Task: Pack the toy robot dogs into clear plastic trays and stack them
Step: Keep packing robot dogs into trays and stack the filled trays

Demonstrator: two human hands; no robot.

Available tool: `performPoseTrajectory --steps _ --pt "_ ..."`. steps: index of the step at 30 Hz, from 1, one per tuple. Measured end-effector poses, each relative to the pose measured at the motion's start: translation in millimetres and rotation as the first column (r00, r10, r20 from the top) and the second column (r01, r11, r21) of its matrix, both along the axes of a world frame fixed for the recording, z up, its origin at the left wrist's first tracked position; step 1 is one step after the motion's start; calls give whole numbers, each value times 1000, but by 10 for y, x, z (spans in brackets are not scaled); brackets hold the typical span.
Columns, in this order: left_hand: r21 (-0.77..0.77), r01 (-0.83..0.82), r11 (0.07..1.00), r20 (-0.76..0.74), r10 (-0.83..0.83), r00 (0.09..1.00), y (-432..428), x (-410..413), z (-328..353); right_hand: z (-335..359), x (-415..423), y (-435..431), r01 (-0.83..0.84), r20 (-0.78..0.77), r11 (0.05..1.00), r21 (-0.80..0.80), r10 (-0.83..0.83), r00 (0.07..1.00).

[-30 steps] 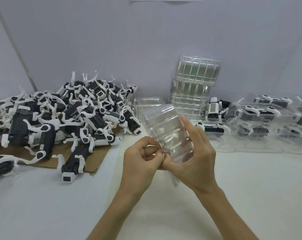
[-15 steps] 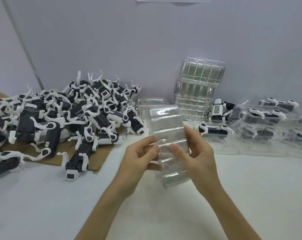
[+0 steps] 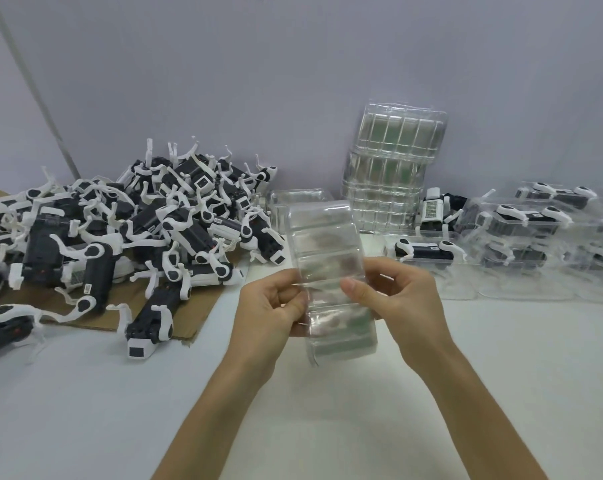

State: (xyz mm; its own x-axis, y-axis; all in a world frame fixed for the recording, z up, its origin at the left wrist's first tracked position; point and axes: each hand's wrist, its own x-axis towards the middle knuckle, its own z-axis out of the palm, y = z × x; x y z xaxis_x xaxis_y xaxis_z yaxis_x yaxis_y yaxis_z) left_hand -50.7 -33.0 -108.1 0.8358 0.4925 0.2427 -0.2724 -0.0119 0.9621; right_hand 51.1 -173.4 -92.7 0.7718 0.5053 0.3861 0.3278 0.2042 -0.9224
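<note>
Between the two hands, raised off the desk (image 3: 501, 358), a clear plastic tray (image 3: 327, 258) is held lengthwise. Its long axis runs away from the person, with the far end lifted toward the wall (image 3: 293, 81) and the near end lower and shifted slightly rightward. Ribs cross its width and divide it into several sections. Nothing can be made out inside it.

The left hand (image 3: 269, 313) has its fingers curled and pinches the tray's left long edge about midway, thumb on the facing side. The right hand (image 3: 407, 306) grips the opposite edge, with its thumb pressed on the facing surface and its fingers curled behind the plastic.

Left of the left hand, a heap of black-and-white toy robot dogs (image 3: 147, 230) lies on a brown cardboard sheet (image 3: 196, 306), legs sticking out at all angles. Beyond the hands, against the wall, a stack of empty trays (image 3: 390, 174) stands tilted. Beyond the right hand and off to its right, filled trays (image 3: 521, 230) with dogs inside sit on the desk. The desk is pale and the wall a plain light lilac-grey.
</note>
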Motion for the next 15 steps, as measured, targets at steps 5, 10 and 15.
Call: performPoseTrajectory --steps 5,10,15 --pt "-3 -55 998 35 55 998 -76 38 36 25 23 -42 -15 27 999 38 14 1000" --pt "-125 -234 964 79 245 966 364 -218 19 115 288 -358 156 -148 942 298 -116 982" --pt "-211 -151 966 246 202 948 539 -421 -17 167 369 -478 79 -100 915 396 -43 994"
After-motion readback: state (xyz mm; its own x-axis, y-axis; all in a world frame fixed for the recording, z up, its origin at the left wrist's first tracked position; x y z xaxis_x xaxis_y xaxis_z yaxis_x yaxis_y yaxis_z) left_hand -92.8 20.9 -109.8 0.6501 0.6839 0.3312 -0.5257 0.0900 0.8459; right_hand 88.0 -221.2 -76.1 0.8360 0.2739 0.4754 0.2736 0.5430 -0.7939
